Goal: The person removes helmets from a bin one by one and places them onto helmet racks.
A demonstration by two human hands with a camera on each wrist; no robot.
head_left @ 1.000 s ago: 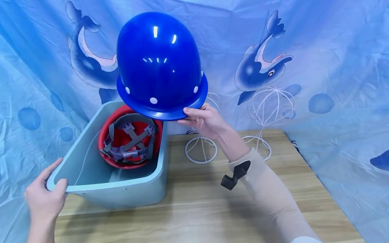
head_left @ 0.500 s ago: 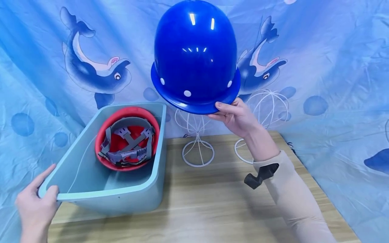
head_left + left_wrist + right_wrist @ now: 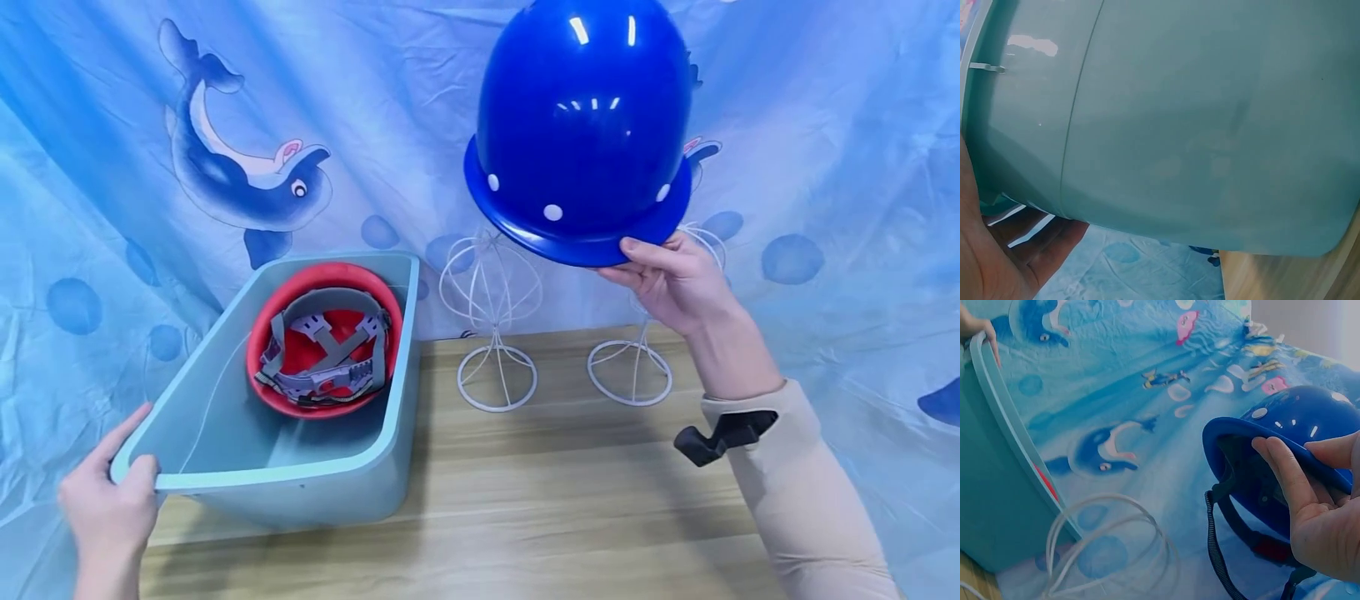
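My right hand [image 3: 675,279] pinches the brim of a blue hard hat [image 3: 585,125], thumb on top and fingers beneath. The hat is held in the air, dome up, in front of the right wire stand [image 3: 630,371]. In the right wrist view, a dark chin strap [image 3: 1216,544] hangs from inside it. My left hand [image 3: 112,492] grips the near left corner of a light teal plastic bin [image 3: 277,477], thumb over the rim. Inside the bin, a red hard hat [image 3: 258,342] lies upside down, showing its grey harness [image 3: 330,379].
A white wire stand [image 3: 497,367] with a round cage top stands on the wooden table [image 3: 525,500], right of the bin. The second stand's top is mostly hidden behind the blue hat and right hand. A blue dolphin-print curtain [image 3: 375,125] hangs around the table.
My right hand has carried the blue hard hat rightward, from above the bin to in front of the right wire stand. My left hand stays on the bin's corner.
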